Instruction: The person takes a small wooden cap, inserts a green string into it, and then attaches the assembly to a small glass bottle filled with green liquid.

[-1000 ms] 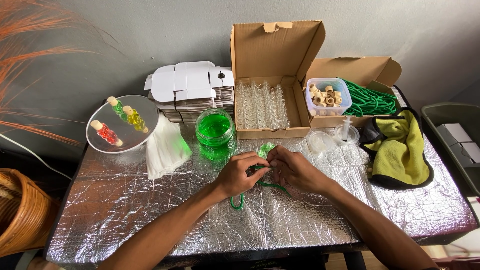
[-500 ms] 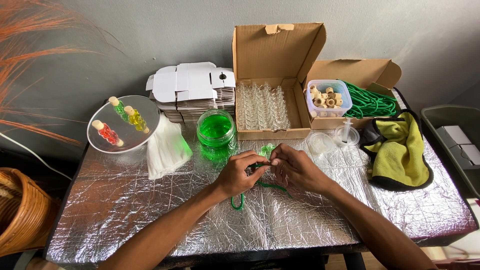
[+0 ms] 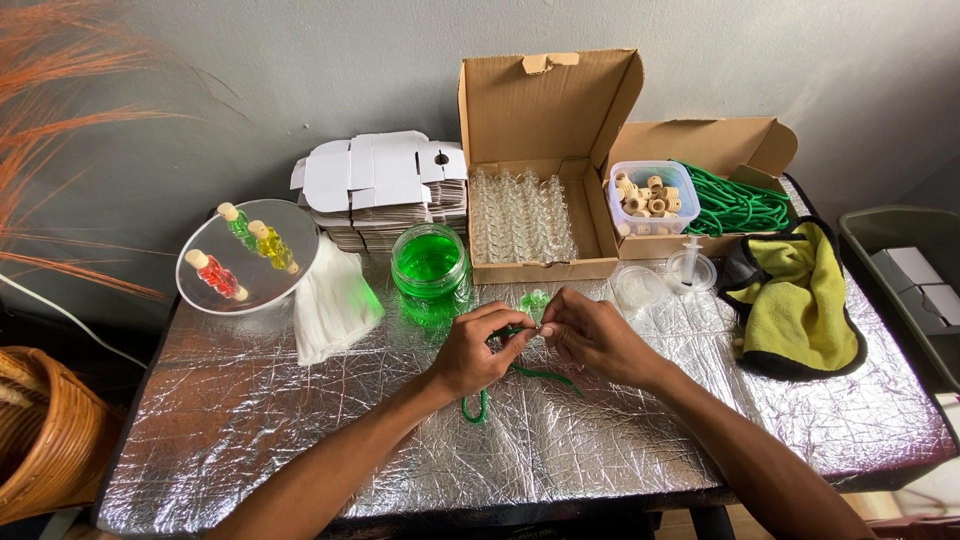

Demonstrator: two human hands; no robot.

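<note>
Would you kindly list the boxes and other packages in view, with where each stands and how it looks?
Open brown cardboard box, back centre, lid up, holding clear bottles.
Second brown cardboard box, to its right, holding green cord.
Stack of flat white box blanks, back left of centre.
Small clear plastic tub of pale wooden rings, between the boxes.

Crinkled shiny foil table cover (image 3: 250, 400); matt cardboard box (image 3: 545, 110); glossy glass jar (image 3: 430, 265); soft yellow cloth (image 3: 800, 300).
</note>
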